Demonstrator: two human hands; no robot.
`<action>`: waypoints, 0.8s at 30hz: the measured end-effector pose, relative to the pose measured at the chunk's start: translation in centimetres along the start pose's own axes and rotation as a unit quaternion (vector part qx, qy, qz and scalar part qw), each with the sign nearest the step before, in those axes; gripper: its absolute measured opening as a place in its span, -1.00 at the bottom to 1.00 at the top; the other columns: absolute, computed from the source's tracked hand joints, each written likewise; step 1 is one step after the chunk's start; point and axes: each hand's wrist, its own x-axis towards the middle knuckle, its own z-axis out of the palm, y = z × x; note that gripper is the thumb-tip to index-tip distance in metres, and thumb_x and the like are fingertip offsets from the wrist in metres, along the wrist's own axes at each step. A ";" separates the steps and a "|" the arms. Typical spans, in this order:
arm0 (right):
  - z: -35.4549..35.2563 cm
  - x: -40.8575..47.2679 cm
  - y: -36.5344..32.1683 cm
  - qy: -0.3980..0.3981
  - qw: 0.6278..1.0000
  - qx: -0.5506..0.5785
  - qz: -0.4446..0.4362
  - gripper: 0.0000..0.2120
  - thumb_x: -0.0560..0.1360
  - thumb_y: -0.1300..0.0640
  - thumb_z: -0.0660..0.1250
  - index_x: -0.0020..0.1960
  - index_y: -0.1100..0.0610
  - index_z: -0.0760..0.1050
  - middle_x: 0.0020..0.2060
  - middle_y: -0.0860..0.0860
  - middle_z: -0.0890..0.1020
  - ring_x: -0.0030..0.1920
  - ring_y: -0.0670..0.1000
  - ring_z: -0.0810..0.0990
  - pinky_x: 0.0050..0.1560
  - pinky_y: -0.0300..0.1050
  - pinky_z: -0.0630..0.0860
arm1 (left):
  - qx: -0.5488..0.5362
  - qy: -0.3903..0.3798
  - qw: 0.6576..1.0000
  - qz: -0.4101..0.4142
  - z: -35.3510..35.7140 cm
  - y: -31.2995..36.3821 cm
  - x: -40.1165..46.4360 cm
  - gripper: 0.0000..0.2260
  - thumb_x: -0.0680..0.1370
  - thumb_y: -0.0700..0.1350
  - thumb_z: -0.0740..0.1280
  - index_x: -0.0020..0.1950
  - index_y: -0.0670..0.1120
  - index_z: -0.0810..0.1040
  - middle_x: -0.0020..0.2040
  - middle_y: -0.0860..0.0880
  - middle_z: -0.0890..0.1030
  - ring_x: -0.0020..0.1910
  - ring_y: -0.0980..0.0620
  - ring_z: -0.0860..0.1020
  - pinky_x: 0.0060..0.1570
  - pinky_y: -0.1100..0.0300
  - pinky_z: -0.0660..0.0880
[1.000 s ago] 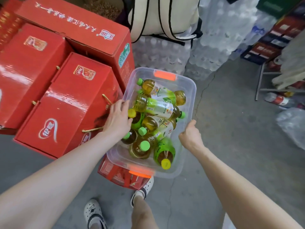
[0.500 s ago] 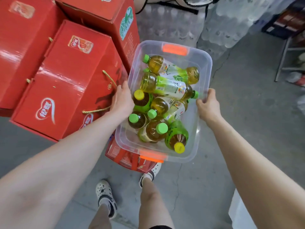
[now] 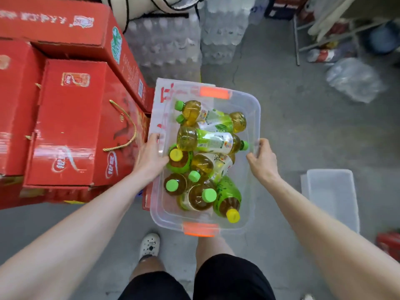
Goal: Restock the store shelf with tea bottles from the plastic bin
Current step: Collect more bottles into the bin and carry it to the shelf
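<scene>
A clear plastic bin (image 3: 252,109) with orange clips at both ends hangs above the grey floor in front of me. Inside lie several tea bottles (image 3: 207,140) with amber liquid, green labels and green or yellow caps, some flat, some upright. My left hand (image 3: 150,158) grips the bin's left rim. My right hand (image 3: 263,161) grips the right rim. No store shelf with tea is in sight.
Red gift cartons (image 3: 69,124) are stacked close on the left, touching distance from the bin. Shrink-wrapped water packs (image 3: 173,44) stand behind. A clear lid or second bin (image 3: 332,198) lies on the floor at right. A metal rack (image 3: 303,31) is at far right.
The bin has come up off the red box beneath it and shifted right, away from the cartons, with both hands still on its rims. The view has tilted further down.
</scene>
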 end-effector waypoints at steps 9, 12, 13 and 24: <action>3.1 -19.4 6.0 0.135 0.980 0.054 0.133 -0.72 0.51 0.22 0.22 0.21 0.16 0.34 -0.11 0.09 0.52 -0.07 0.15 0.46 -0.13 -0.05 0.32 | 0.087 -0.114 0.967 0.208 -0.3 -2.4 -5.9 -0.49 0.42 -0.21 0.42 0.33 -0.13 0.35 0.08 -0.22 0.60 0.10 -0.27 0.55 0.01 -0.02 0.43; 5.7 -27.2 7.1 0.198 0.956 0.085 0.197 -0.74 0.52 0.25 0.21 0.20 0.20 0.34 -0.13 0.11 0.51 -0.14 0.15 0.42 -0.19 -0.07 0.26 | 0.110 -0.156 0.940 0.281 -0.2 -3.0 -8.5 -0.52 0.42 -0.22 0.43 0.30 -0.13 0.37 -0.11 -0.13 0.58 -0.04 -0.17 0.54 -0.10 0.03 0.37; 6.5 -29.6 7.5 0.212 0.947 0.099 0.220 -0.74 0.52 0.25 0.20 0.20 0.20 0.34 -0.13 0.12 0.51 -0.16 0.14 0.42 -0.20 -0.07 0.25 | 0.128 -0.167 0.931 0.298 0.0 -3.1 -9.5 -0.52 0.42 -0.21 0.44 0.29 -0.12 0.37 -0.16 -0.08 0.54 -0.09 -0.13 0.53 -0.12 0.04 0.36; 16.8 -53.4 15.6 0.303 0.827 0.212 0.423 -0.79 0.52 0.26 0.23 0.13 0.19 0.30 -0.12 0.13 0.50 -0.17 0.15 0.46 -0.22 -0.06 0.33 | 0.241 -0.349 0.787 0.449 6.4 -5.0 -25.4 -0.52 0.39 -0.19 0.45 0.25 -0.18 0.36 -0.09 -0.18 0.61 -0.01 -0.25 0.57 -0.15 0.06 0.41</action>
